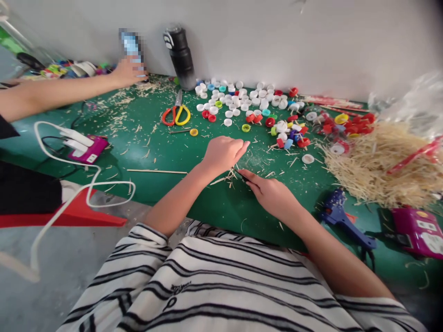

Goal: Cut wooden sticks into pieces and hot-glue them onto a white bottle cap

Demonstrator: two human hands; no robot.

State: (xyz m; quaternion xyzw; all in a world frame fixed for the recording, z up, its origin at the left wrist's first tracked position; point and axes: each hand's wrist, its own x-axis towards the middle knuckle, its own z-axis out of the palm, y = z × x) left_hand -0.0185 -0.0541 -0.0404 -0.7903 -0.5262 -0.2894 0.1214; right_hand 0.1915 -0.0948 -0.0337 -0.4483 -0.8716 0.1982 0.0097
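Observation:
Over the green table (204,203), my left hand (224,154) is closed, its fingers curled downward round something small that they mostly hide. My right hand (272,191) is closed on a thin dark tool (241,174), whose tip points toward the spot beneath my left hand. Pale shavings (229,177) lie between the two hands. To the left a thin wooden stick (157,171) rests flat on the table. Behind my hands are many white and coloured bottle caps (256,99), several with short sticks in them.
Scissors (177,110) and a black bottle (182,60) stand or lie behind. A blue glue gun (346,219), fibre pile (384,166) and purple power block (418,230) are right. Left are another power block (90,148), a white cable (100,177) and another person's hand (128,73).

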